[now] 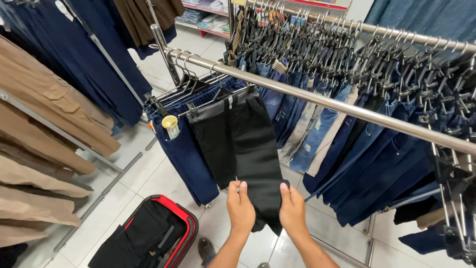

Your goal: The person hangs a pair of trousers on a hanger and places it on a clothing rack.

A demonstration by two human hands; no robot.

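A pair of black trousers (250, 144) hangs by a clip hanger from the near steel rail (317, 101), beside dark blue trousers (186, 154) that carry a round yellow tag (170, 122). My left hand (240, 208) and my right hand (292, 211) both pinch the lower end of one black trouser leg, side by side, thumbs on top. The leg is pulled forward and slightly up toward me. The hem below my fingers hangs loose.
A red-rimmed shopping basket (186, 223) with black clothes inside stands on the tiled floor at lower left. Tan garments (44, 144) hang on the left rack. Many blue jeans (367, 149) fill the rails at right and behind. My shoe (206, 250) shows below.
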